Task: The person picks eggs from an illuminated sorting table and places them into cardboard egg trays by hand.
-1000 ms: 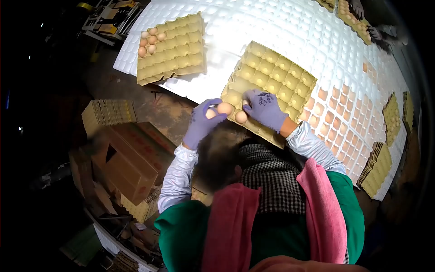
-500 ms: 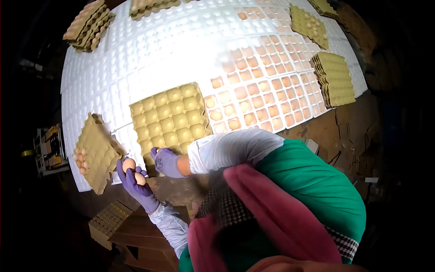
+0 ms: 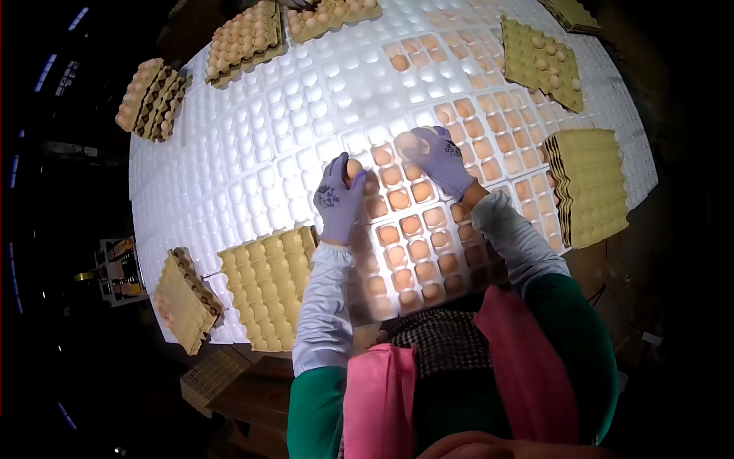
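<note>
White trays (image 3: 246, 170) below, egg (image 3: 353, 168) inside left grip (image 3: 339, 202)

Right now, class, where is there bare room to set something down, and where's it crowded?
Free: empty white cells, bordered by the left hand, the flat carton and the far egg stack. Crowded: egg-filled cells between that hand and the right hand.

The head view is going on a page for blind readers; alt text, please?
A purple-gloved left hand holds an egg over white trays; the gloved right hand is at another egg. Orange-brown eggs sit in some cells, with yellowish cardboard trays around.
</note>
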### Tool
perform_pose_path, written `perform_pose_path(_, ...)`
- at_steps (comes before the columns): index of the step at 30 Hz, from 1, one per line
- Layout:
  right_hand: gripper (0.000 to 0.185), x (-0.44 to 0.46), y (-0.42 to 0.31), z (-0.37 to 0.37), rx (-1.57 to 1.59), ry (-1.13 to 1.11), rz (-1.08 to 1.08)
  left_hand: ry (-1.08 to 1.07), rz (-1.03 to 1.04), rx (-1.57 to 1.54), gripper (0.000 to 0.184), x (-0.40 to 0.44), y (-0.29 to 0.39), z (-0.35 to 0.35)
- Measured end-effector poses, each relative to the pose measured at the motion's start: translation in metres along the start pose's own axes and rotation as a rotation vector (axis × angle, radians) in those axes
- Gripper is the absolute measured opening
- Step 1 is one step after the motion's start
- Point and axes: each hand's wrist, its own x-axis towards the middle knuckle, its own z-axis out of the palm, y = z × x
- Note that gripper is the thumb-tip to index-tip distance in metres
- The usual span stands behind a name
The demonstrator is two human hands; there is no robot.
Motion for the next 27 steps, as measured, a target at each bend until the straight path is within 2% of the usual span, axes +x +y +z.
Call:
perform_pose_path(1, 0.05, 0.021, 0.012, 0.005, -0.079, -0.01, -0.025, -0.002, 0.013, 0.115, 0.047, 0.017, -0.014, 0.031)
perform_pose_path(3, 0.047, 0.056, 0.041, 0.026, -0.241, -0.031, -0.076, -0.352, -0.13, 0.448, 0.045, 0.044, -0.025, 0.058)
perform_pose_path(4, 0.044, 0.066, 0.053, 0.031, -0.387, -0.033, -0.18, -0.352, -0.111, 0.469, 0.043, 0.048, -0.023, 0.06)
perform_pose_path(7, 0.04, 0.068, 0.058, 0.019, -0.37, -0.076, -0.137, -0.152, -0.227, 0.122, 0.034, 0.068, -0.002, 0.055)
perform_pose_path(9, 0.042, 0.071, 0.063, 0.015, -0.521, -0.206, -0.135, 0.012, -0.121, -0.08, 0.034, 0.084, -0.019, 0.071)
perform_pose_path(11, 0.043, 0.068, 0.074, 0.017, -0.384, -0.192, -0.184, 0.026, 0.226, 0.323, 0.037, 0.088, -0.074, 0.107)
perform_pose_path(12, 0.042, 0.074, 0.06, 0.016, -0.477, -0.264, -0.154, -0.025, 0.197, 0.303, 0.04, 0.085, -0.07, 0.108)
perform_pose_path(15, 0.043, 0.086, 0.027, 0.039, 0.063, -0.06, -0.137, 0.003, 0.116, 0.006, 0.041, 0.075, -0.066, 0.101)
perform_pose_path(16, 0.048, 0.093, 0.02, 0.059, 0.08, 0.061, -0.255, 0.023, 0.087, -0.043, 0.041, 0.069, -0.054, 0.085)
perform_pose_path(17, 0.051, 0.096, 0.017, 0.073, 0.151, 0.004, -0.219, 0.054, 0.105, -0.029, 0.041, 0.065, -0.048, 0.066)
perform_pose_path(19, 0.052, 0.096, 0.04, 0.116, -0.438, -0.015, -0.458, 0.086, 0.052, -0.045, 0.041, 0.045, -0.031, 0.01)
perform_pose_path(20, 0.053, 0.091, 0.047, 0.134, -0.553, -0.034, -0.431, 0.118, 0.02, 0.007, 0.04, 0.029, -0.027, -0.027)
perform_pose_path(21, 0.052, 0.081, 0.041, 0.134, -0.506, 0.021, -0.418, 0.146, -0.008, 0.059, 0.04, 0.01, -0.033, -0.065)
perform_pose_path(23, 0.051, 0.054, 0.015, 0.119, -0.341, -0.046, -0.349, 0.243, -0.204, 0.079, 0.044, -0.043, -0.069, -0.145)
perform_pose_path(24, 0.046, 0.032, 0.012, 0.128, -0.155, 0.037, -0.361, 0.313, -0.313, 0.07, 0.048, -0.077, -0.099, -0.182)
perform_pose_path(25, 0.042, 0.0, -0.009, 0.114, 0.133, -0.031, -0.394, 0.386, -0.473, 0.09, 0.054, -0.106, -0.106, -0.211)
perform_pose_path(26, 0.041, -0.037, -0.041, 0.102, 0.14, -0.133, -0.314, 0.325, -0.545, 0.298, 0.061, -0.151, -0.162, -0.244)
perform_pose_path(27, 0.042, -0.073, -0.062, 0.104, 0.136, -0.336, -0.26, 0.293, -0.721, 0.378, 0.068, -0.19, -0.2, -0.261)
